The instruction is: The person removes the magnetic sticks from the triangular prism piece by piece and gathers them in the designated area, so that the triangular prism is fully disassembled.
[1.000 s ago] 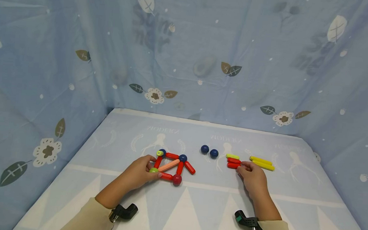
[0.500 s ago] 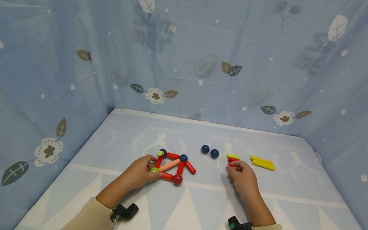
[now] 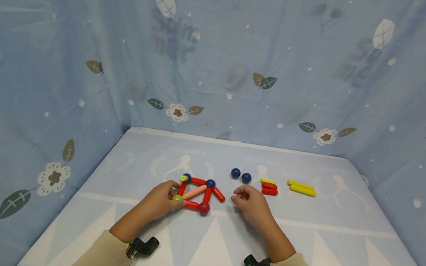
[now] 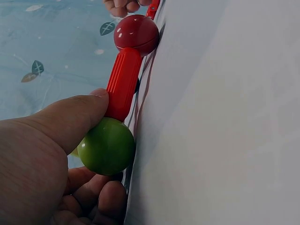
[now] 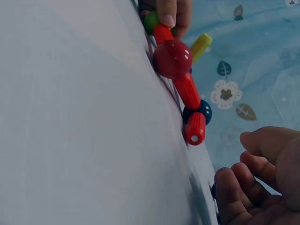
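Observation:
A frame of magnetic rods and balls lies on the table in front of my left hand (image 3: 161, 199). That hand grips it at the green ball (image 4: 106, 146), thumb against a red rod (image 4: 124, 84). Red rods join this corner to a red ball (image 3: 204, 208) and blue balls (image 3: 210, 184); an orange rod (image 3: 195, 192) crosses the middle. One red rod (image 3: 219, 195) juts out rightward, and a yellow-green rod (image 5: 201, 47) points upward. My right hand (image 3: 252, 203) is just right of the frame, thumb and fingers apart, holding nothing visible.
Behind my right hand are two loose blue balls (image 3: 246, 177). To their right lie a short yellow-green rod (image 3: 268, 181) and two red rods (image 3: 269, 191), then two longer yellow rods (image 3: 303, 191). A patterned cloth (image 3: 217, 67) closes off the back and sides.
My right hand has moved left, away from the loose red rods toward the frame; both red rods are now uncovered. The left hand keeps its grip on the frame.

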Demonstrator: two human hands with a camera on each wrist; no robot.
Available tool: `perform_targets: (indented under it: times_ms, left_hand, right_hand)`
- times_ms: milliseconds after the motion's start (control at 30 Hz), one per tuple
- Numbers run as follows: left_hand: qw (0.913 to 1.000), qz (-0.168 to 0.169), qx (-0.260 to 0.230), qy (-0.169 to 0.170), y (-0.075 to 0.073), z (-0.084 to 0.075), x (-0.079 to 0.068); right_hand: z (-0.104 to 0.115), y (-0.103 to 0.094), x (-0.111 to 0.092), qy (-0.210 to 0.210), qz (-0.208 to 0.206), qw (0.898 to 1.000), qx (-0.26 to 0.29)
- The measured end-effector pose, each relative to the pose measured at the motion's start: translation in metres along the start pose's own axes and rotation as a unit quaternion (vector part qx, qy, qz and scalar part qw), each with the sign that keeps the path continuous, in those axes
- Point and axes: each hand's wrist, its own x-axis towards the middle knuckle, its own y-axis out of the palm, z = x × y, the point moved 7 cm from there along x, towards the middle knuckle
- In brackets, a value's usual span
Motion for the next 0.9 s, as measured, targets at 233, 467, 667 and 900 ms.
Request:
perform_targets:
  times_ms: [233, 467, 667, 900]
  left_hand:
    - [1.0000, 0.002, 0.005, 0.002, 0.002, 0.001, 0.000]
    - [1.0000, 0.002, -0.001, 0.007, 0.002, -0.003, -0.001]
    - [1.0000, 0.004, -0.004, 0.003, 0.002, -0.004, -0.001]
    - [1.0000, 0.000, -0.004, 0.008, 0.000, -0.002, -0.003]
  right_hand:
    - [0.008, 0.019, 0.004, -0.019, 0.011, 0.999, -0.025]
    - [0.011, 0.031, 0.012, -0.009, 0.009, 1.000, -0.007]
    - [0.015, 0.039, 0.018, -0.027, 0.030, 0.999, -0.004]
    - [0.020, 0.051, 0.023, -0.053, 0.051, 0.996, -0.049]
